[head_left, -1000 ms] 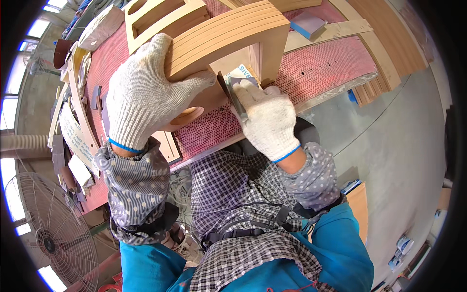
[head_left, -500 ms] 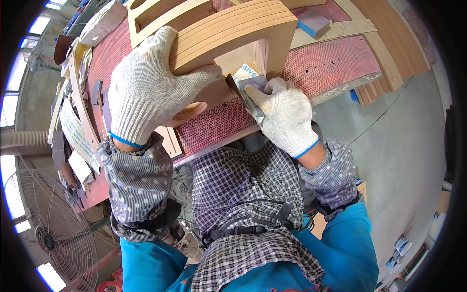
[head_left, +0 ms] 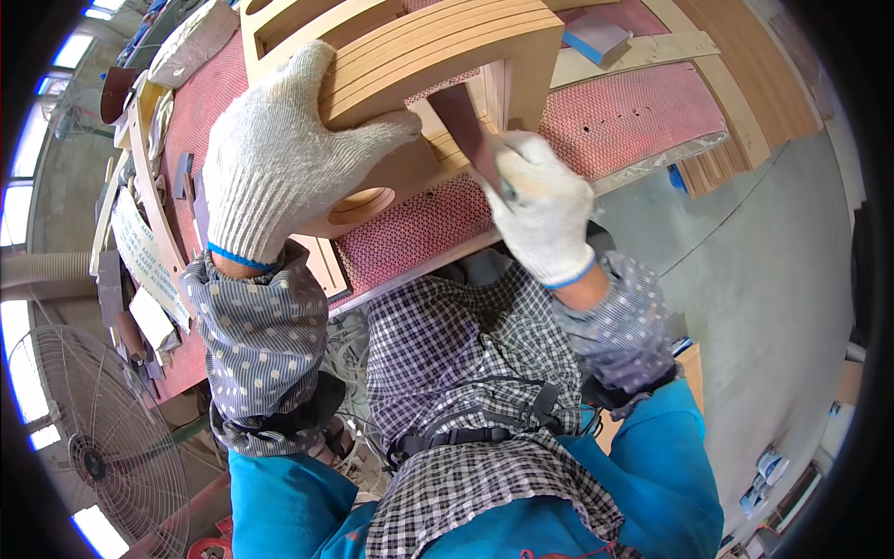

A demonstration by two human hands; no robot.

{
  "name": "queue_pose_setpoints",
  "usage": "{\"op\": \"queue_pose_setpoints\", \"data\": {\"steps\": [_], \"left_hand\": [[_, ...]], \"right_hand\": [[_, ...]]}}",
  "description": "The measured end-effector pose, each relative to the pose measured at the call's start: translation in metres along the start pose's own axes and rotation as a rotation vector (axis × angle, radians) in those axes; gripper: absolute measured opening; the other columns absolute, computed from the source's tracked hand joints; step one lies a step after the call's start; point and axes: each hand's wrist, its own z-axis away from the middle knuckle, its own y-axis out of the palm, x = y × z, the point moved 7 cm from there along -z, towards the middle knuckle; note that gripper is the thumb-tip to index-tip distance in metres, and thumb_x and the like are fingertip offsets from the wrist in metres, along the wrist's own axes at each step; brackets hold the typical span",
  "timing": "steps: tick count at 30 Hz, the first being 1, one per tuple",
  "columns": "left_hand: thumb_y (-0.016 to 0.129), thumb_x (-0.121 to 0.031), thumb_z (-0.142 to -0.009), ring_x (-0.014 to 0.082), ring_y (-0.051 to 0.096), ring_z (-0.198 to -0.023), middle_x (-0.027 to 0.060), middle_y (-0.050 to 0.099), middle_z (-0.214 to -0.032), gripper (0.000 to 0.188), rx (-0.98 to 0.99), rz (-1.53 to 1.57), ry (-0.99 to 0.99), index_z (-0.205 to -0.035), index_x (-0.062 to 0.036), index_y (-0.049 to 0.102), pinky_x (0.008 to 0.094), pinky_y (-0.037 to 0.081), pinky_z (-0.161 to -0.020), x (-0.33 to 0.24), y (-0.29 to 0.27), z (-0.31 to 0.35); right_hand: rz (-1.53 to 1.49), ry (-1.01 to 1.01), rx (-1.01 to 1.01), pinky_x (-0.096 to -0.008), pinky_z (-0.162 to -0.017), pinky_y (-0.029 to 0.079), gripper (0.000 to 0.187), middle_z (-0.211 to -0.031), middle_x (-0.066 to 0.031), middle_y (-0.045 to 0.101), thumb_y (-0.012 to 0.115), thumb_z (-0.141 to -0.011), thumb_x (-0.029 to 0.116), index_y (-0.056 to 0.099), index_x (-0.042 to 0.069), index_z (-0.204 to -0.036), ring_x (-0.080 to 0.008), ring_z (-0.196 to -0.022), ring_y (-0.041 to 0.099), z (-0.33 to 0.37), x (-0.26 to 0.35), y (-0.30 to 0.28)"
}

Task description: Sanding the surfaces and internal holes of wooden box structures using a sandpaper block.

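A curved, grooved wooden frame [head_left: 447,45] stands on the red mesh-covered bench, with an opening in its front and a round hole lower down. In its white knitted glove, my left hand [head_left: 265,154] grips the left end of the frame, thumb and fingers spread round its edge. My right hand [head_left: 543,210], also gloved and slightly blurred, is closed round a dark brown sheet of sandpaper [head_left: 456,116]. That sheet sticks up from the fist in front of the frame's opening. My right fingertips are partly hidden.
A blue-and-grey sanding block [head_left: 596,39] lies at the back right. Sandpaper scraps [head_left: 149,252] and curved wooden strips lie along the bench's left side. A large caged fan [head_left: 88,456] stands at lower left. Wooden boards [head_left: 759,56] lie at far right.
My right hand has shifted slightly left, and the sandpaper, earlier folded with its pale printed back showing, now stands up with its brown face showing. My left hand keeps its hold.
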Motion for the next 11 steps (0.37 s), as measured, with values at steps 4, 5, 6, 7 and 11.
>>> {"op": "queue_pose_setpoints", "data": {"steps": [4,5,6,7,11], "left_hand": [[0.085,-0.041,-0.077,0.0261,0.076,-0.080,0.0145,0.074,-0.091,0.055,-0.003,-0.030,0.011,-0.112,-0.0044,0.063,0.0377,0.060,-0.071,0.002,0.003,0.000],[0.085,-0.041,-0.077,0.0261,0.076,-0.080,0.0145,0.074,-0.091,0.055,-0.005,-0.033,0.010,-0.112,-0.0044,0.063,0.0377,0.060,-0.071,0.002,0.000,-0.001],[0.085,-0.041,-0.077,0.0263,0.076,-0.081,0.0145,0.074,-0.091,0.055,0.007,-0.027,0.006,-0.112,-0.0045,0.063,0.0377,0.060,-0.071,0.001,0.000,-0.001],[0.085,-0.041,-0.077,0.0266,0.076,-0.081,0.0146,0.073,-0.090,0.055,0.019,-0.020,0.002,-0.111,-0.0046,0.063,0.0377,0.060,-0.071,0.000,0.000,-0.001],[0.086,-0.042,-0.077,0.0273,0.076,-0.082,0.0147,0.074,-0.092,0.055,0.000,-0.046,-0.016,-0.111,-0.0050,0.064,0.0379,0.060,-0.072,-0.004,-0.003,-0.002]], "right_hand": [[-0.002,0.061,0.169,-0.0400,-0.074,0.060,0.038,-0.104,-0.0157,0.074,0.077,-0.087,0.026,0.073,0.008,-0.121,-0.0343,-0.087,0.073,0.010,0.002,0.039],[-0.006,0.059,0.167,-0.0400,-0.074,0.060,0.038,-0.104,-0.0157,0.074,0.077,-0.087,0.026,0.073,0.008,-0.121,-0.0343,-0.087,0.073,0.007,0.004,0.039],[-0.112,0.147,0.228,-0.0416,-0.075,0.059,0.042,-0.104,-0.0183,0.074,0.075,-0.090,0.029,0.071,0.007,-0.125,-0.0364,-0.092,0.073,0.005,0.002,0.039],[-0.218,0.236,0.289,-0.0432,-0.076,0.059,0.045,-0.103,-0.0209,0.074,0.073,-0.092,0.032,0.068,0.006,-0.129,-0.0385,-0.096,0.072,0.005,-0.001,0.042],[-0.462,0.471,0.396,-0.0422,-0.087,0.057,0.053,-0.117,-0.0266,0.071,0.068,-0.097,0.035,0.061,0.009,-0.142,-0.0380,-0.106,0.072,0.018,-0.006,0.060]]}}
